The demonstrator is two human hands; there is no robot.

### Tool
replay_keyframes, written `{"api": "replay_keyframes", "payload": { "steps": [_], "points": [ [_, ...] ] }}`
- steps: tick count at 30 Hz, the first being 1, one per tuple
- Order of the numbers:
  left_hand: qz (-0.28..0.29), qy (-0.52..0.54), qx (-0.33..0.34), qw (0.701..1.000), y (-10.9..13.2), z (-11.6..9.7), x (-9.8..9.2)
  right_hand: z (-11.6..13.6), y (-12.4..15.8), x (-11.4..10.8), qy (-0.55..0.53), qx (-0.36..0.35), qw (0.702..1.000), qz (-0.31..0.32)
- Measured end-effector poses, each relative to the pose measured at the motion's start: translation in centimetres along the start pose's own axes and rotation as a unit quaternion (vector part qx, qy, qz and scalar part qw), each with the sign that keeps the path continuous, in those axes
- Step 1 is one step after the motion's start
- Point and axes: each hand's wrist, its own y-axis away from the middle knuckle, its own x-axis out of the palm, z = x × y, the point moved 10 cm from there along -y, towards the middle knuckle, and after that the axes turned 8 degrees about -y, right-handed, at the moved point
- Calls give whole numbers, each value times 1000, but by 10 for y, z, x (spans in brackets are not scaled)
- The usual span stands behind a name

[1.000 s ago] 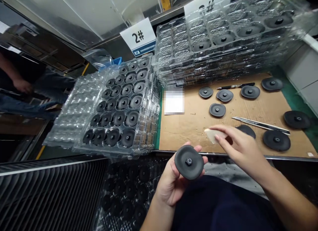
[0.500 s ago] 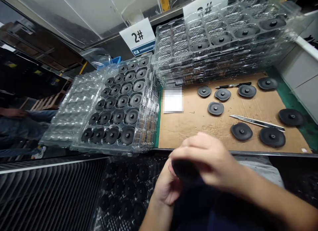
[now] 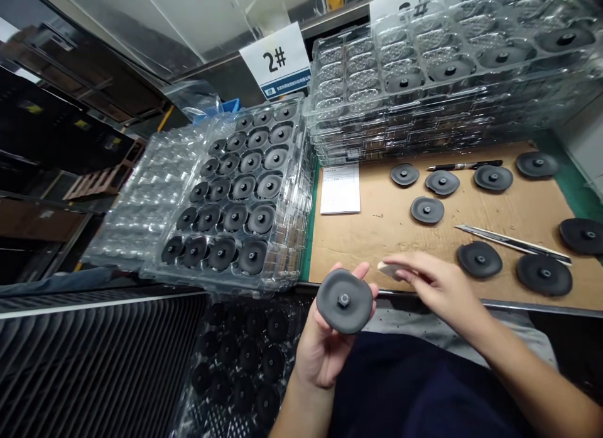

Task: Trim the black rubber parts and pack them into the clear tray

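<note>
Right hand point(image 3: 438, 287) has pulled back off the black rubber disc point(image 3: 345, 301), pinching a pale pad point(image 3: 390, 269), while the cupped left hand point(image 3: 325, 356) grips the disc, which probably wants another wipe next.

Lighting is bright and even from above. White glare lies on the clear plastic trays point(image 3: 287, 237); soft shadows fall beneath my left hand point(image 3: 325, 356) and right hand point(image 3: 440, 287). The wide lens bends the frame edges; focus stays sharp.

8 loose discs point(image 3: 426, 209) — 1 knife point(image 3: 513, 243)
</note>
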Motion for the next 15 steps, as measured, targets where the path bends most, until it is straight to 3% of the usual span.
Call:
{"api": "replay_keyframes", "payload": {
  "steps": [3, 5, 8, 10, 12, 15],
  "points": [
    [2, 4, -4, 1000, -4, -1, 1, -29, 9, 11, 8, 29, 1000, 7],
    [-5, -6, -13, 1000, -6, 2, 2, -21, 7, 5, 11, 43, 999, -9],
    [-30, -34, -14, 999, -9, 6, 1, 36, 1, -18, -1, 6, 997, -75],
    [-58, -56, -2, 997, -10, 5, -1, 97, 3, -23, -15, -108, 990, -89],
    [-77, -76, 12, 994, -11, 3, -3, 144, 12, -15, -12, -219, 973, -65],
    [-82, -92, 36, 992, -13, -1, 1, 162, 16, 6, -16, -247, 969, 17]
  ]
}}
